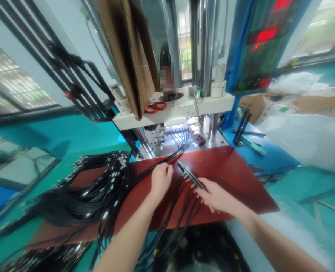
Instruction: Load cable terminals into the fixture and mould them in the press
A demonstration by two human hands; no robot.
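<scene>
My right hand (216, 194) grips the near end of a narrow dark bar (190, 174). Several cable ends with metal tips are set along this bar, and their black cables (171, 211) trail toward me over the board's front edge. To the left, my left hand (161, 178) is closed with curled fingers above the reddish-brown board (212, 162); whatever lies in them, if anything, is hidden. Beyond both hands, a metal fixture (170, 133) with several black leads (181, 141) running out of it sits in the lit press.
A large bundle of black cables (71, 200) covers the board's left side. Red-handled scissors (156, 107) and cardboard (128, 56) rest on the white press plate (181, 113). Tools (249, 138) lie on a blue side shelf (277, 155). A person (169, 71) is behind the press.
</scene>
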